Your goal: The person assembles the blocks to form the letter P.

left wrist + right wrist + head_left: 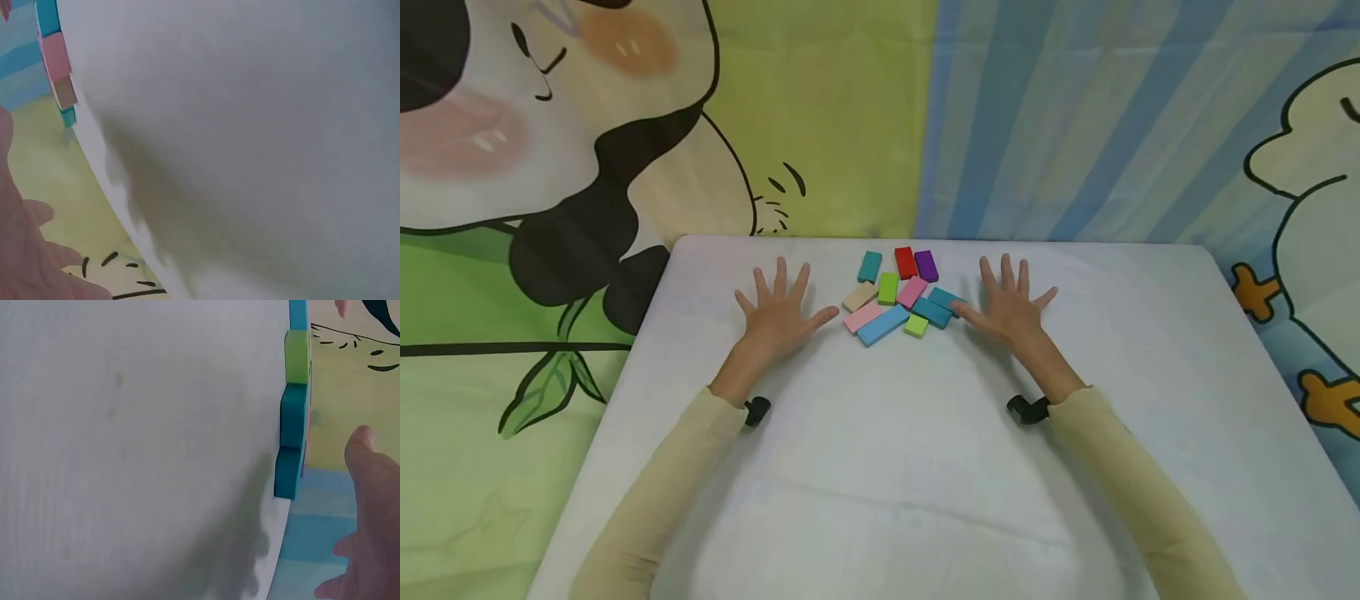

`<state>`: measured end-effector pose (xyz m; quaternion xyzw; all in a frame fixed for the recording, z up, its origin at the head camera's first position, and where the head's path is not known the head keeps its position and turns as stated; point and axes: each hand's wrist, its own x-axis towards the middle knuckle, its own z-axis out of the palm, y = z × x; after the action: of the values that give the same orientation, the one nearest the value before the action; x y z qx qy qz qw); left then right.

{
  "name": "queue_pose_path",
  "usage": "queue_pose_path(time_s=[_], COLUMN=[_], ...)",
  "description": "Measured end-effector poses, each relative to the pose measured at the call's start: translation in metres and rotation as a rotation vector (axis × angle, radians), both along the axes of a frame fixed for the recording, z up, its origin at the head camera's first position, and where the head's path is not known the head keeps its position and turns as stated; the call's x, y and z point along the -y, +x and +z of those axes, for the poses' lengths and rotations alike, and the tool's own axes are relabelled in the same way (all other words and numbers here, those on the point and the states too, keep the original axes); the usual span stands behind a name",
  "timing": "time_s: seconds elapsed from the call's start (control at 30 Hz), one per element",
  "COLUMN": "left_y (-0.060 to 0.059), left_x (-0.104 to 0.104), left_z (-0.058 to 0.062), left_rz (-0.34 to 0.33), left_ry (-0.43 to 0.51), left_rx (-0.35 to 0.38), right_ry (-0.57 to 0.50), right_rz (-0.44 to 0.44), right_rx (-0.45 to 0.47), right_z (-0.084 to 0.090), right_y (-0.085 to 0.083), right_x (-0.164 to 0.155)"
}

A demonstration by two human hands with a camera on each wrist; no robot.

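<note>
Several coloured blocks lie in a loose cluster at the far middle of the table in the head view. Among them are a red block (906, 263), a purple block (927, 267), a light blue block (882, 326), a tan block (860, 297) and a small lime green block (916, 326). To the left of the cluster my left hand (780, 321) is spread above the table, its thumb toward the pink block (862, 318). My right hand (1011, 310) is spread on the other side, its thumb tip overlapping the teal block (946, 300) in view. Neither hand holds anything.
A white cloth covers the table (880, 467), whose far edge lies just behind the blocks. Behind it hangs a printed curtain (835, 108) with cartoon animals. Each wrist carries a small black camera, such as the right wrist camera (1027, 410).
</note>
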<state>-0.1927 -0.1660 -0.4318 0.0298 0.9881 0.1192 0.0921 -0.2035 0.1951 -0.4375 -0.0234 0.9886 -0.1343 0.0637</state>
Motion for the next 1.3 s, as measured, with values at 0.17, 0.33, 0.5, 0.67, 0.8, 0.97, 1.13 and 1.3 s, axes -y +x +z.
queue_pose_path(time_s=[0.17, 0.33, 0.5, 0.67, 0.8, 0.97, 1.13, 1.3], left_y=[0.003, 0.014, 0.022, 0.027, 0.036, 0.034, 0.022, 0.015], left_x=[-0.009, -0.019, -0.028, -0.034, -0.035, -0.029, -0.023, -0.020], left_z=[-0.001, -0.002, -0.003, -0.005, 0.002, 0.004, 0.005, 0.008], left_rz=[-0.073, -0.247, -0.387, -0.520, -0.575, -0.590, -0.659, -0.724], left_ry=[0.008, 0.206, 0.318, 0.160, 0.088, 0.124, 0.149, 0.110], left_rx=[0.018, 0.087, 0.095, -0.014, -0.113, -0.129, -0.023, 0.033], right_ry=[-0.015, -0.018, -0.032, 0.042, 0.152, 0.196, 0.185, 0.174], right_rz=[0.013, 0.137, 0.300, 0.382, 0.380, 0.347, 0.338, 0.345], right_rx=[-0.070, -0.209, -0.280, -0.233, -0.189, -0.129, -0.077, -0.028], right_z=[0.000, -0.003, 0.003, 0.003, 0.000, 0.002, 0.004, 0.007], right_y=[0.005, 0.025, 0.041, 0.044, 0.043, 0.041, 0.040, 0.040], right_x=[0.023, 0.054, 0.086, 0.110, 0.121, 0.128, 0.130, 0.126])
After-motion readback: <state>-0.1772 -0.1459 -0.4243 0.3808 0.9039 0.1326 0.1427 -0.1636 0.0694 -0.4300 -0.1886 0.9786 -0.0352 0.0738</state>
